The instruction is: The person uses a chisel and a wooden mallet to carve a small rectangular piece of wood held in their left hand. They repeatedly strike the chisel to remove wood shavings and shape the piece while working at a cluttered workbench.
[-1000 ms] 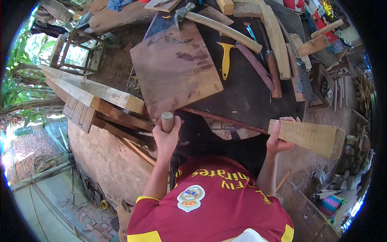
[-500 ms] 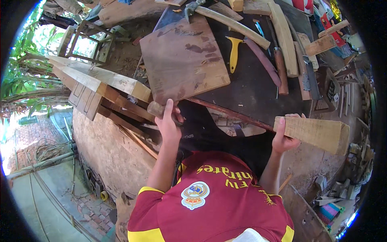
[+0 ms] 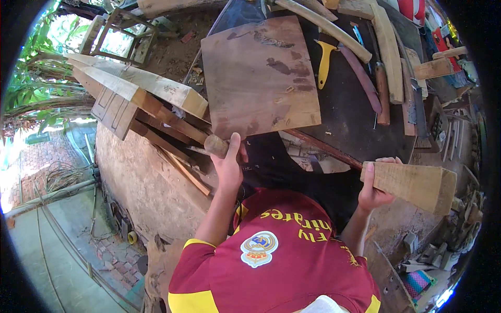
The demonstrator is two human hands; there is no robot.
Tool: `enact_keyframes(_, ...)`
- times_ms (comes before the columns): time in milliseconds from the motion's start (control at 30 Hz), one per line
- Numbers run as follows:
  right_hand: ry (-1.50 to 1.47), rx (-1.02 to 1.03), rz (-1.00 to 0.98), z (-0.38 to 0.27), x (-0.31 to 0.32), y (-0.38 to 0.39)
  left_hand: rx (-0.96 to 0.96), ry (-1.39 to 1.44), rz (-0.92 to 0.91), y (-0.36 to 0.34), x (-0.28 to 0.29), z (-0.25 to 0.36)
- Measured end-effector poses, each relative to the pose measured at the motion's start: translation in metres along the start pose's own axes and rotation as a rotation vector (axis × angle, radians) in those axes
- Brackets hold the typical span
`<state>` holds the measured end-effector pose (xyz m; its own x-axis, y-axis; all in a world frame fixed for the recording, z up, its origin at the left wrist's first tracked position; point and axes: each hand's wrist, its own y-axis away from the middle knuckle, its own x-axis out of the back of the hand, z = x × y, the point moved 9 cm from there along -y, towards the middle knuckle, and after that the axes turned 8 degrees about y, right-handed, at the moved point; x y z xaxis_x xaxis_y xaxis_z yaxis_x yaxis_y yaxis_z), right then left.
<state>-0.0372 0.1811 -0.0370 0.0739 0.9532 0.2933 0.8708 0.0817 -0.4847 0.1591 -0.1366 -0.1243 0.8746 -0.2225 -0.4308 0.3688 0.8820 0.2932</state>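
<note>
My left hand (image 3: 228, 166) is closed round a thick wooden handle (image 3: 215, 146), its rounded end sticking out past the thumb. What the handle belongs to is hidden by the hand. At the right, my right hand (image 3: 374, 192) grips the narrow end of a pale tapered wooden block (image 3: 415, 182), thumb on its near face and fingers behind. Just beyond my left hand lies a flat brown square board (image 3: 261, 78) with dark stains and a few wood chips on it. A thin reddish-brown strip (image 3: 326, 147) runs along the bench edge between the hands.
On the dark bench lie a hammer (image 3: 329, 28), a yellow-handled scraper (image 3: 324, 63), a curved purplish piece (image 3: 361, 78) and a wooden-handled tool (image 3: 382, 94). Several tapered timbers (image 3: 151, 94) stick out at the left. A wooden mallet (image 3: 434, 68) is at the far right.
The whole view has shifted, so the board and tools appear farther right. Both hands keep their grips on the handle and the block.
</note>
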Motion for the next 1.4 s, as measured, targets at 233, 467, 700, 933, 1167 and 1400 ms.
enact_keyframes(233,0.153,0.073,-0.061,-0.012,-0.006,-0.001,-0.039,0.013,-0.074,-0.019,0.005,-0.002)
enact_keyframes(467,0.095,0.009,-0.076,-0.001,-0.004,0.002,-0.112,-0.137,-0.029,-0.025,0.007,0.002)
enact_keyframes(700,0.118,-0.047,0.006,0.007,0.007,-0.009,-0.275,-0.838,-0.375,0.016,-0.056,0.048)
enact_keyframes(933,0.012,-0.127,-0.053,0.015,0.002,-0.011,-0.825,-0.895,-1.083,0.111,-0.198,0.054)
enact_keyframes(1167,-0.205,0.154,-0.047,0.009,0.003,-0.012,-0.841,-0.874,-1.151,0.114,-0.263,0.013)
enact_keyframes(1400,-0.123,-0.110,0.063,0.028,0.006,-0.002,-0.771,-0.879,-1.134,0.098,-0.281,0.011)
